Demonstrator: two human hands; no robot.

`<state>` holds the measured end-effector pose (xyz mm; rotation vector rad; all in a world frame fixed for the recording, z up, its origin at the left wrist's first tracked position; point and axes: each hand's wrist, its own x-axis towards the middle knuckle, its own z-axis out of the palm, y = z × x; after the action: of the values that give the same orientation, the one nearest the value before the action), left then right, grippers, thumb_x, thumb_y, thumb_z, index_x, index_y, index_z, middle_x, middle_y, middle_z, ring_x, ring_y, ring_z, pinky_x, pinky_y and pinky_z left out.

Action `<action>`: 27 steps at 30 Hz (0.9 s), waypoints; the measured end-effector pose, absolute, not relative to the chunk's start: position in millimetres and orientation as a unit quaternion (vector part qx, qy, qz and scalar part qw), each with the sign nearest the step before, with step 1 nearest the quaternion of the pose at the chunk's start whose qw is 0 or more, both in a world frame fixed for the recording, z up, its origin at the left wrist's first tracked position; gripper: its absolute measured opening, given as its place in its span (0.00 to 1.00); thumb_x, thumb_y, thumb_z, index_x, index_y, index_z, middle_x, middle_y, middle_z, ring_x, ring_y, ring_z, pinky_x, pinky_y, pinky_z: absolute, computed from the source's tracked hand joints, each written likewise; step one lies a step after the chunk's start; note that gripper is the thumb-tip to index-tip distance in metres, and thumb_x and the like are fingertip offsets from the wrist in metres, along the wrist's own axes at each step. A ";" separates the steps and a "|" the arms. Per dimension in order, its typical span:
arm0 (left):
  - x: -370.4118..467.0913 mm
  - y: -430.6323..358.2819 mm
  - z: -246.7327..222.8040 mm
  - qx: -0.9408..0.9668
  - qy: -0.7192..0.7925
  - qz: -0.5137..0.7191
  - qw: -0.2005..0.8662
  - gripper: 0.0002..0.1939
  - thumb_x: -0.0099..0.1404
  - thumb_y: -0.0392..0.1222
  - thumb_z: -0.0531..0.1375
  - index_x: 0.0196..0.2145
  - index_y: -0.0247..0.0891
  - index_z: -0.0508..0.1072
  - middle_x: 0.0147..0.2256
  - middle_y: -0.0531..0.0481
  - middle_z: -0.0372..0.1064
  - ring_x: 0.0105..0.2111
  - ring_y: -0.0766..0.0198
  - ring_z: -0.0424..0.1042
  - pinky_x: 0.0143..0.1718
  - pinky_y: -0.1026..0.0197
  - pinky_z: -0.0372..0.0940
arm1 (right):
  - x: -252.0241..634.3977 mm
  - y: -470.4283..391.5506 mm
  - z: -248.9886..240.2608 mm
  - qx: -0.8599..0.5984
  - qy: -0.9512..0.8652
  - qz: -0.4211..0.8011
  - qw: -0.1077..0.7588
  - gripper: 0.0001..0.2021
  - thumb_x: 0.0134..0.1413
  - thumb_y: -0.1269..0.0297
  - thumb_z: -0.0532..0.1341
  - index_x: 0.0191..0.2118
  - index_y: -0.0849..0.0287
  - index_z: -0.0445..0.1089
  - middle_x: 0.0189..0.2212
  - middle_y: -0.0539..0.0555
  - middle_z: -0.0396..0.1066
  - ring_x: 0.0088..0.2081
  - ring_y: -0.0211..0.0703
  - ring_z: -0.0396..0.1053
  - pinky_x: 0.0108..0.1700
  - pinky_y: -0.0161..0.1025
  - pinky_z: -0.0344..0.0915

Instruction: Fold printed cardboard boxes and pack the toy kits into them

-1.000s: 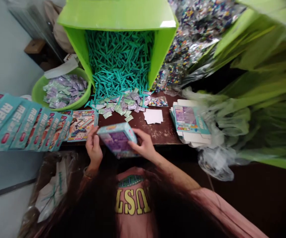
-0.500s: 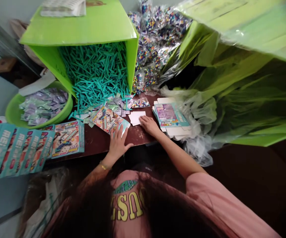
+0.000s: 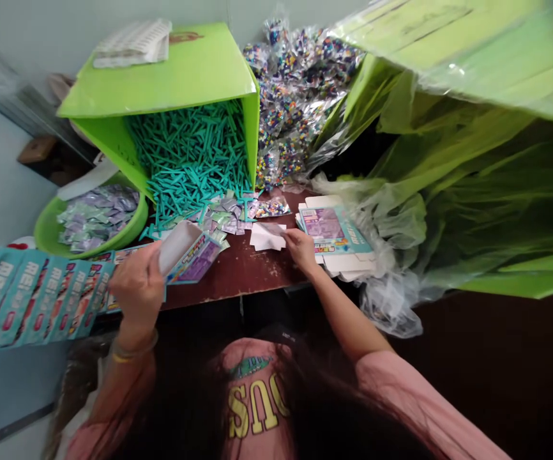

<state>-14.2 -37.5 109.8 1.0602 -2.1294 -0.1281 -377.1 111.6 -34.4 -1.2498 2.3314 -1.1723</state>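
My left hand (image 3: 137,287) is closed on the end of a printed cardboard box (image 3: 198,259), held tilted above the table's left part. The box is opened up, and its pale inside shows at the top. My right hand (image 3: 299,249) pinches the right edge of a small white paper (image 3: 265,239), whose near part lies on the table. Just behind the paper is a clear packet of coloured beads (image 3: 272,207). Flat printed cartons (image 3: 336,230) are stacked to the right of my right hand.
A green box (image 3: 161,89) on its side spills teal plastic sticks (image 3: 200,153). Small purple and green sachets (image 3: 228,214) lie before it, more in a green basin (image 3: 46,236). Finished-looking boxes (image 3: 32,300) stand in a row at left. Bead bags (image 3: 295,96) are heaped behind; plastic film (image 3: 391,300) hangs right.
My left hand has taken hold of the printed box, lifted and tipped it, and moved left. My right hand has gone from resting on the white paper to pinching its edge.
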 end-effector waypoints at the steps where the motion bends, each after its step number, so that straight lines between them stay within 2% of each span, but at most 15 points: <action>1: -7.4 -37.3 119.7 0.424 -0.826 -0.058 0.367 0.15 0.71 0.41 0.59 0.51 0.41 0.80 0.45 0.44 0.81 0.44 0.52 0.78 0.51 0.53 0.67 | -375.9 106.8 -24.8 -0.405 0.790 -0.441 0.132 0.16 0.65 0.52 0.58 0.37 0.57 0.78 0.37 0.56 0.80 0.39 0.48 0.74 0.43 0.42 0.68; 4: -4.1 -28.5 126.6 0.416 -0.841 -0.125 0.322 0.13 0.70 0.43 0.59 0.48 0.44 0.81 0.42 0.47 0.82 0.41 0.53 0.79 0.48 0.56 0.67 | -360.9 96.0 17.3 -0.388 0.724 -0.551 0.146 0.15 0.61 0.50 0.63 0.32 0.57 0.76 0.29 0.51 0.76 0.33 0.45 0.71 0.38 0.40 0.68; 7: -16.6 -17.8 116.1 0.408 -0.847 -0.184 0.287 0.13 0.71 0.44 0.57 0.45 0.44 0.81 0.40 0.49 0.82 0.39 0.54 0.79 0.44 0.57 0.68 | -332.6 88.4 72.0 -0.470 0.615 -0.618 0.137 0.13 0.62 0.51 0.64 0.33 0.54 0.76 0.31 0.50 0.74 0.35 0.45 0.72 0.42 0.44 0.70; 9: -23.9 -12.9 109.1 0.426 -0.831 -0.218 0.284 0.12 0.70 0.44 0.58 0.44 0.43 0.81 0.40 0.49 0.82 0.38 0.56 0.80 0.43 0.58 0.69 | -310.9 79.3 102.2 -0.562 0.553 -0.602 0.128 0.11 0.65 0.51 0.63 0.36 0.50 0.77 0.35 0.51 0.76 0.41 0.48 0.74 0.48 0.49 0.70; 11: -26.2 -10.0 103.6 0.446 -0.801 -0.255 0.308 0.09 0.67 0.43 0.61 0.42 0.42 0.80 0.38 0.50 0.82 0.38 0.57 0.80 0.44 0.58 0.69 | -290.4 65.3 116.5 -0.675 0.512 -0.519 0.117 0.08 0.66 0.54 0.62 0.38 0.48 0.78 0.40 0.51 0.77 0.49 0.50 0.73 0.57 0.54 0.67; 13: -22.9 -9.2 98.0 0.456 -0.768 -0.299 0.336 0.08 0.66 0.43 0.62 0.41 0.42 0.79 0.38 0.51 0.82 0.38 0.57 0.80 0.43 0.58 0.70 | -274.2 49.7 112.2 -0.768 0.487 -0.404 0.099 0.05 0.64 0.59 0.65 0.42 0.47 0.79 0.50 0.51 0.76 0.58 0.51 0.68 0.65 0.58 0.58; 16: -12.2 -10.0 87.3 0.464 -0.730 -0.351 0.359 0.10 0.67 0.46 0.61 0.41 0.41 0.81 0.39 0.49 0.82 0.40 0.57 0.79 0.44 0.57 0.70 | -260.1 34.0 86.7 -0.814 0.490 -0.305 0.066 0.09 0.61 0.68 0.66 0.45 0.48 0.78 0.63 0.53 0.67 0.68 0.54 0.57 0.71 0.61 0.47; 21: -1.5 -10.6 70.0 0.465 -0.704 -0.387 0.372 0.13 0.67 0.50 0.62 0.40 0.41 0.82 0.41 0.47 0.82 0.43 0.54 0.79 0.50 0.53 0.70 | -236.7 25.8 78.2 -0.796 0.539 -0.271 0.037 0.08 0.62 0.73 0.63 0.37 0.53 0.78 0.68 0.51 0.61 0.73 0.56 0.46 0.73 0.65 0.39; 24: -1.5 -17.9 58.9 0.486 -0.672 -0.390 0.401 0.16 0.67 0.53 0.62 0.41 0.40 0.82 0.40 0.46 0.81 0.42 0.55 0.78 0.51 0.53 0.70 | -219.8 9.9 96.5 -0.808 0.527 -0.260 0.046 0.02 0.60 0.67 0.67 0.38 0.54 0.78 0.68 0.54 0.60 0.73 0.59 0.45 0.74 0.67 0.34; 27: 0.5 -29.7 45.4 0.516 -0.613 -0.404 0.442 0.20 0.67 0.56 0.61 0.44 0.37 0.80 0.42 0.44 0.79 0.44 0.55 0.77 0.52 0.53 0.69 | -234.7 -16.6 96.1 -0.821 0.487 -0.286 0.089 0.14 0.58 0.55 0.69 0.49 0.51 0.78 0.71 0.54 0.54 0.73 0.60 0.45 0.73 0.66 0.38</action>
<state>0.5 -29.7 45.4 1.2801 -1.5201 -1.0012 -234.7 -16.6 96.1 -2.4410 1.4472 -0.8518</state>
